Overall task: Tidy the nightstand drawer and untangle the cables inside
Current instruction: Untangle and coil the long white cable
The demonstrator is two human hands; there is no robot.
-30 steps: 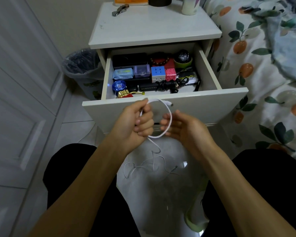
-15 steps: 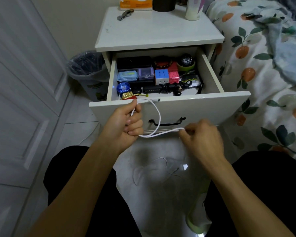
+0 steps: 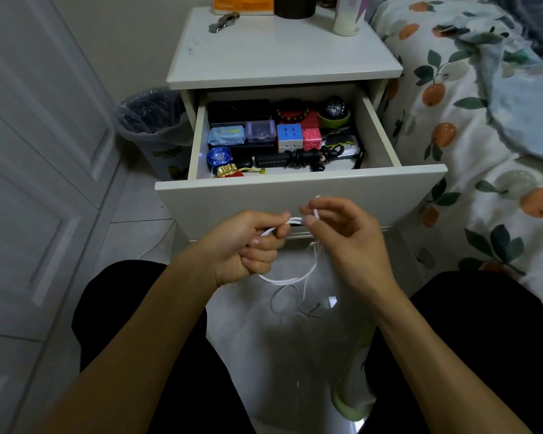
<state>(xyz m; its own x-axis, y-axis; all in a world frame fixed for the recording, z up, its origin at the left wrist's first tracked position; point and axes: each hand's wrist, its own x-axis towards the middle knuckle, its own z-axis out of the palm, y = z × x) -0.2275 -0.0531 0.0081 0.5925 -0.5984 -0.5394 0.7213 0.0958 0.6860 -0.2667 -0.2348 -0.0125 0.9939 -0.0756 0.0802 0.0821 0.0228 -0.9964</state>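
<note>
Both hands work the white cable (image 3: 282,279) in front of the open drawer (image 3: 295,195). Left hand (image 3: 245,245) fingers curl round gathered loops to hold the coil; right hand (image 3: 342,227) pinches the end, likely feeding the next wrap. Slack hangs below.

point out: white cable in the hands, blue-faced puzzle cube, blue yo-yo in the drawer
thin white cable (image 3: 282,280), head view, on the loop hanging below the hands
blue-faced puzzle cube (image 3: 289,133), head view, top face
round blue yo-yo (image 3: 219,157), head view, centre
</note>
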